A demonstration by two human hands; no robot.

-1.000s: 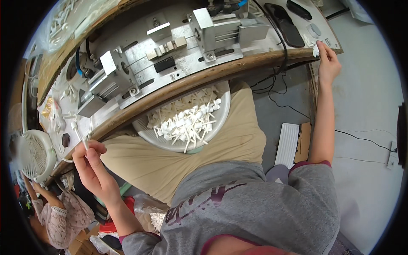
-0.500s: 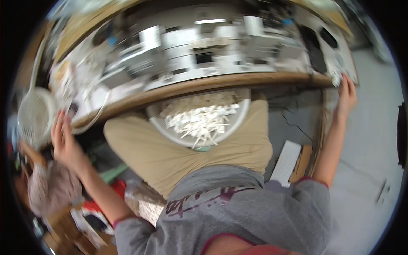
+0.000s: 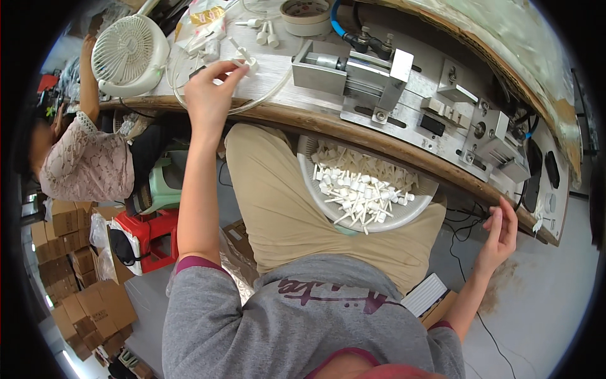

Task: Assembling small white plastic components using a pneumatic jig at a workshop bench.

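Note:
Over the left part of the workbench, my left hand (image 3: 211, 95) has its thumb and forefinger pinched at a small white plastic part (image 3: 252, 66) with a thin stem. My right hand (image 3: 496, 243) hangs off the bench's front edge at the right, fingers loosely stretched and nothing in it. Between my knees rests a white basket (image 3: 312, 188), with a heap of white stemmed plastic parts (image 3: 363, 192) in it. A metal fixture with a cylinder (image 3: 372, 79) is mounted on the bench, facing a second metal block (image 3: 495, 136).
A white fan (image 3: 129, 57) stands at the bench's left end. Tape rolls (image 3: 306, 24) and more white parts (image 3: 267, 35) lie behind my left hand. A co-worker's lace sleeve (image 3: 85, 161) shows at left, near a red stool (image 3: 165, 234) and cardboard boxes (image 3: 98, 309).
The view has swung left and steadied. My left hand has come in over the bench to a white part; my right hand has left the bench's right corner and dropped below its edge.

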